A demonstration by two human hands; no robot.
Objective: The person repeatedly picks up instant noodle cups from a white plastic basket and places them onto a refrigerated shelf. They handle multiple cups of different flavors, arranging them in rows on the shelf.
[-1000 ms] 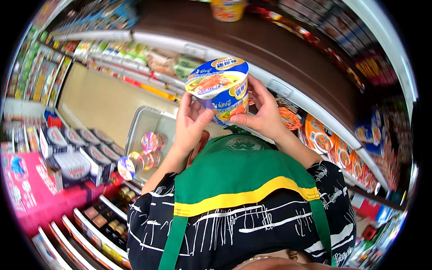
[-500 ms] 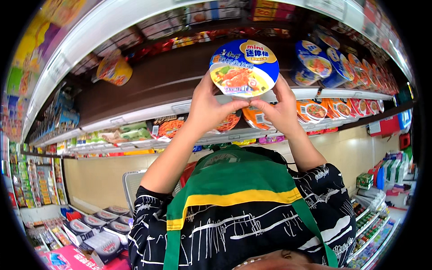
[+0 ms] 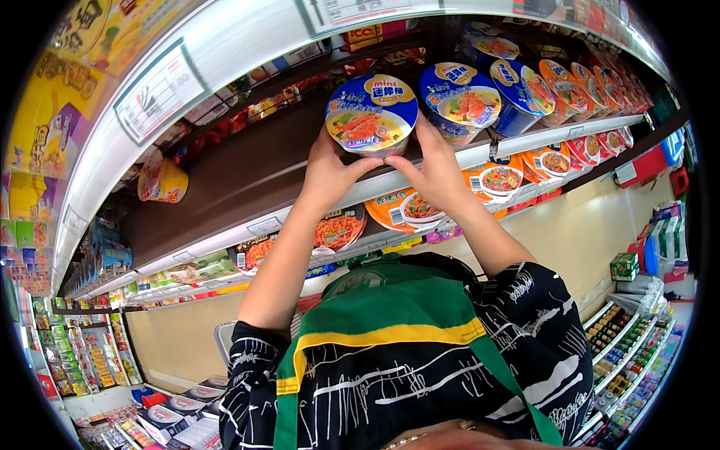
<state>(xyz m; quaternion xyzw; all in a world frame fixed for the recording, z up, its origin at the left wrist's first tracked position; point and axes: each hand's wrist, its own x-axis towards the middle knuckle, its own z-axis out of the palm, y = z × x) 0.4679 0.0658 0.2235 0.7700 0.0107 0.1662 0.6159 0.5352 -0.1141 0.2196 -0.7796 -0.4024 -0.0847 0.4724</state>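
Observation:
Between my two hands is a blue instant noodle cup (image 3: 372, 112) with a round printed lid, over the brown shelf (image 3: 240, 176). My left hand (image 3: 328, 171) grips its left side and my right hand (image 3: 429, 163) its right side, the thumbs nearly meeting along the near edge. Fingers behind the cup are hidden. Just to its right stands another blue noodle cup (image 3: 460, 101), close to my right fingers. A further blue cup (image 3: 523, 94) follows, then a row of orange noodle cups (image 3: 562, 91). Whether the held cup rests on the shelf I cannot tell.
A yellow cup (image 3: 163, 178) stands alone at the shelf's left. Below, the lower shelf carries orange noodle bowls (image 3: 405, 208) and black-and-red ones (image 3: 339, 227). The upper shelf's white edge (image 3: 247, 64) with a price label (image 3: 161, 90) curves overhead. Boxes (image 3: 184, 409) are stacked at lower left.
The held noodle cup has moved deeper over the shelf, right beside the other blue cups. Both hands went with it, and the view has shifted closer to the shelves.

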